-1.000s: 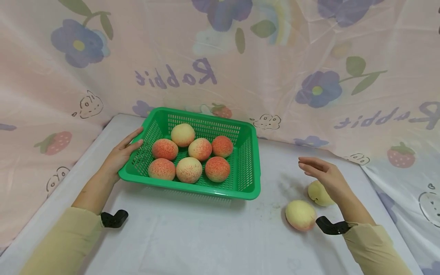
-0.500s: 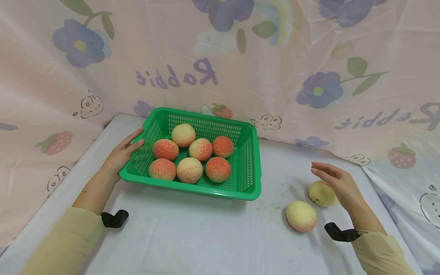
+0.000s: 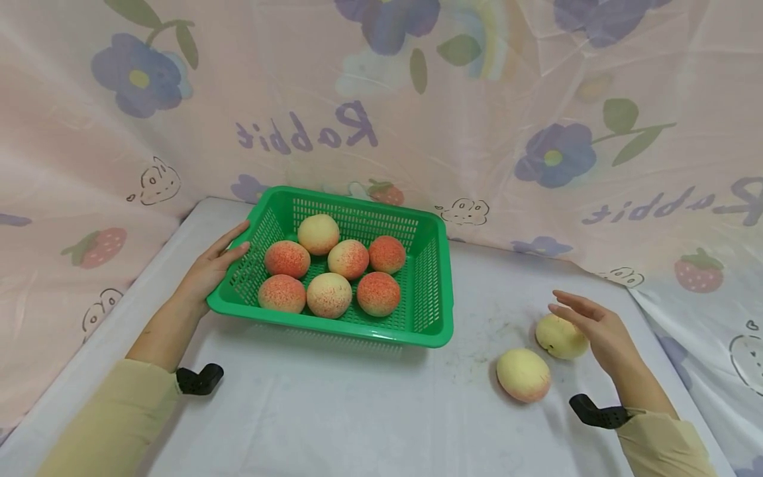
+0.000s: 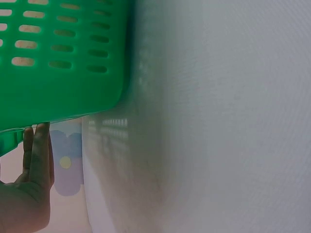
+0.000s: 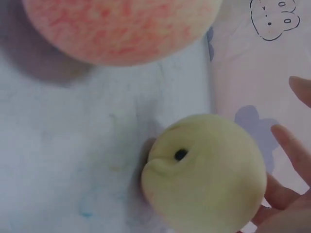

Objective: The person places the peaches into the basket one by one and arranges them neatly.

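A green plastic basket [image 3: 434, 278] with slotted walls holds several red-and-yellow peaches [image 3: 329, 295]. My left hand [image 3: 205, 275] rests against the basket's left rim, its fingers nearly straight. In the left wrist view those fingers [image 4: 41, 155] reach up to the rim. My right hand [image 3: 608, 334], holding nothing, hovers just beside and above a pale yellow peach [image 3: 559, 336] on the table, partly covering it in the head view. Closer to me lies another pale peach [image 3: 523, 375] with a pink blush. In the right wrist view, fingers [image 5: 291, 150] spread beyond the pale peach [image 5: 209, 174].
The table [image 3: 334, 404] is covered in white cloth, with faint smudges near the two loose peaches. A printed curtain [image 3: 453, 132] hangs behind the table and along its sides, close to the basket's back wall.
My right hand has moved right and towards me, from left of the far loose peach to over its right side. Left hand, basket and peaches stay put.
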Tool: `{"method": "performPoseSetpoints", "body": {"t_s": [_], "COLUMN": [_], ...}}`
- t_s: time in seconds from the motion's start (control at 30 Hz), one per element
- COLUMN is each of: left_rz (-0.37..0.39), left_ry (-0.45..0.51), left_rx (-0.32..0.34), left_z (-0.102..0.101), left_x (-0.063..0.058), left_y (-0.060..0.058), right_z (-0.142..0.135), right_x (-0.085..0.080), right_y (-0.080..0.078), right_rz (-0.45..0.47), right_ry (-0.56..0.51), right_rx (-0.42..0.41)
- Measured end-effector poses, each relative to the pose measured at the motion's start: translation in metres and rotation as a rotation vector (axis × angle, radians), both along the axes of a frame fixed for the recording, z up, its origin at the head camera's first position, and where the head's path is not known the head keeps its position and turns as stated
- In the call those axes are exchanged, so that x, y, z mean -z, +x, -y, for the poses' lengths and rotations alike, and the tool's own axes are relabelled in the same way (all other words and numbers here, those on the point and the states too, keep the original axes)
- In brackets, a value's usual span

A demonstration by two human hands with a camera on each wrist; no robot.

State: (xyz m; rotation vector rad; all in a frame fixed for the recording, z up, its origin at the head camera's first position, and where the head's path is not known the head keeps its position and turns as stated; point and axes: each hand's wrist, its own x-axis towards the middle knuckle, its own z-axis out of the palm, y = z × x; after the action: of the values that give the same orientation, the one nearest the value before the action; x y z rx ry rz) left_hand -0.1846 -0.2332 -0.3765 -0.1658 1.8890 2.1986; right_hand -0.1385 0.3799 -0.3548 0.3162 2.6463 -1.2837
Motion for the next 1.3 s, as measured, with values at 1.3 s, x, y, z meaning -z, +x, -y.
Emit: {"method": "performPoseSetpoints", "body": {"t_s": [1.3], "left_rz": [0.001], "left_ry": [0.0], "left_rx": [-0.009], "left_z": [-0.001], "left_x": [-0.001], "left_y": [0.001], "right_z": [0.007], "right_x": [0.026], "right_y": [0.004], "right_rz": [0.062], "right_ry": [-0.025], "right_rx": [-0.043]}}
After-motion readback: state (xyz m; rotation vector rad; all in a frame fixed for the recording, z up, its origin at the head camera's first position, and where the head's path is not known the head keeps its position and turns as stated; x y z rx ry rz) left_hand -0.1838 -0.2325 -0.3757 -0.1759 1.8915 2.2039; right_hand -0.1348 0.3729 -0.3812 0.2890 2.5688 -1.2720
